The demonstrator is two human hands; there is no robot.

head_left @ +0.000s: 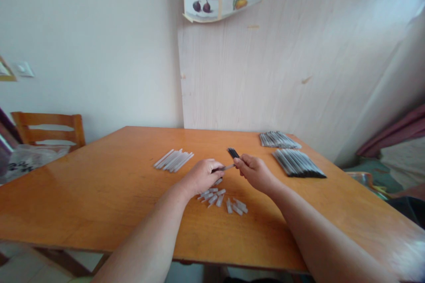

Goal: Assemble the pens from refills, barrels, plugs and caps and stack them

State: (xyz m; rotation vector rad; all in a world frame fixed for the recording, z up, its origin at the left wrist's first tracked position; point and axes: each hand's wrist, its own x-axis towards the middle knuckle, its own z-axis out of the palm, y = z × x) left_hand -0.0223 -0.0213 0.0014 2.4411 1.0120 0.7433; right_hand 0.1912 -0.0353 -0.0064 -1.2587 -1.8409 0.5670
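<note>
My left hand (203,176) and my right hand (253,171) meet over the middle of an orange wooden table (99,194). Both are closed in a pinch on one thin dark stick (231,159), which looks like a pen refill; its black end points up and away from me. Below my hands lie several short clear plastic caps (222,199), scattered loosely. A small bundle of longer clear tubes (173,160) lies to the left of my left hand.
Two flat piles of dark thin sticks lie at the table's far right, one (298,162) nearer and one (278,139) by the wall. A wooden chair (48,129) stands at the left with a plastic bag (29,159). The wall runs close behind the table.
</note>
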